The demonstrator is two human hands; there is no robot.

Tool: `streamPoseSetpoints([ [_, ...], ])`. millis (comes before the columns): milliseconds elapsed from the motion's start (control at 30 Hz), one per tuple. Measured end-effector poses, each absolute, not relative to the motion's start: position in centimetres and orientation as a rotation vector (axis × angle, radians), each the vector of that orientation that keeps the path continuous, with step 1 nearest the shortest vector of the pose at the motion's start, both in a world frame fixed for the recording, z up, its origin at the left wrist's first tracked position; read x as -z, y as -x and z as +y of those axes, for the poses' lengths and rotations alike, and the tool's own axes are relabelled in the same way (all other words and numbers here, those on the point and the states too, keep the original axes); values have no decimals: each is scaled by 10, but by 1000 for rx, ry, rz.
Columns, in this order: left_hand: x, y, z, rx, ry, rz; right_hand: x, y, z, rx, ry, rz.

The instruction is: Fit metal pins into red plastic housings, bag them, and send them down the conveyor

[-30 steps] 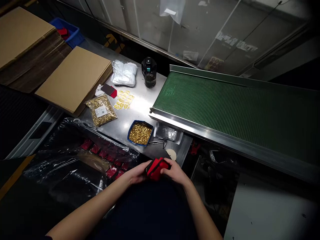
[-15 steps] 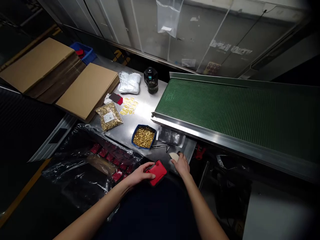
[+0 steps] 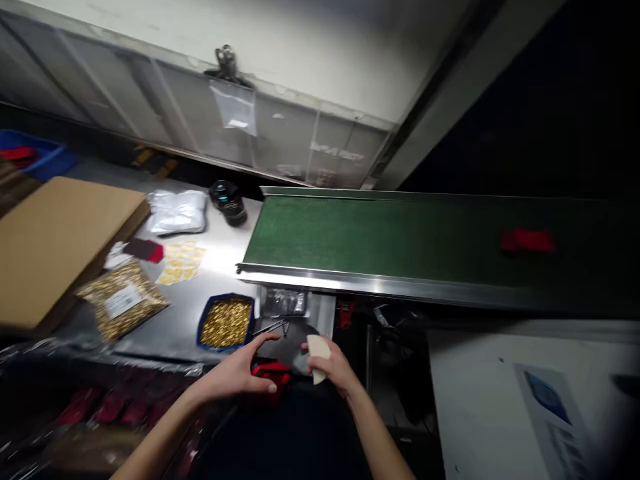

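Observation:
My left hand (image 3: 235, 377) is curved around a red phone case (image 3: 273, 370) with black edges, thumb on the near side and fingers on the far side. The case is seen tilted and partly hidden by the hand. In my right hand (image 3: 337, 370) is a cream-coloured pad (image 3: 319, 357), gripped between thumb and fingers, just right of the case. A blue tray (image 3: 201, 333) full of small gold pieces stands beyond my left hand. Tweezers (image 3: 270, 328) lie beside the tray, near a clear packet with dark contents (image 3: 285, 302).
A green conveyor belt (image 3: 350, 233) runs off to the right, carrying a blurred red item (image 3: 530, 240). On the metal table are a bag of gold pieces (image 3: 127, 303), gold stickers (image 3: 181, 261), white packets (image 3: 177, 212) and a dark bottle (image 3: 229, 202). Cardboard (image 3: 65, 240) lies left.
The view has swung right, bringing the red item on the belt into sight. The pad is now raised close to the phone case, and the case has been tilted.

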State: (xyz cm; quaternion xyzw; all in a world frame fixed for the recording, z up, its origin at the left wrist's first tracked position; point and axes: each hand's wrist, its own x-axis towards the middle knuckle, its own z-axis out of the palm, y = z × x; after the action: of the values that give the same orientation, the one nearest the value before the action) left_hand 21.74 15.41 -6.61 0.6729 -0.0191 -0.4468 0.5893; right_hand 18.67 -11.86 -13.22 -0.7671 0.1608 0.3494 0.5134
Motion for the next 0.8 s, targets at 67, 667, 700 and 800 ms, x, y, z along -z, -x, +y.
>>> streamPoseSetpoints([
  [67, 71, -239, 146, 1103, -1543, -187, 108, -188, -118, -828, 1788, 347],
  [667, 106, -185, 93, 841, -1048, 446, 89, -170, -115, -846, 1515, 498],
  [700, 97, -187, 90, 801, -1083, 434, 81, -170, -116, -833, 1538, 454],
  [800, 66, -197, 93, 809, -971, 485, 48, -176, -122, -822, 1588, 282],
])
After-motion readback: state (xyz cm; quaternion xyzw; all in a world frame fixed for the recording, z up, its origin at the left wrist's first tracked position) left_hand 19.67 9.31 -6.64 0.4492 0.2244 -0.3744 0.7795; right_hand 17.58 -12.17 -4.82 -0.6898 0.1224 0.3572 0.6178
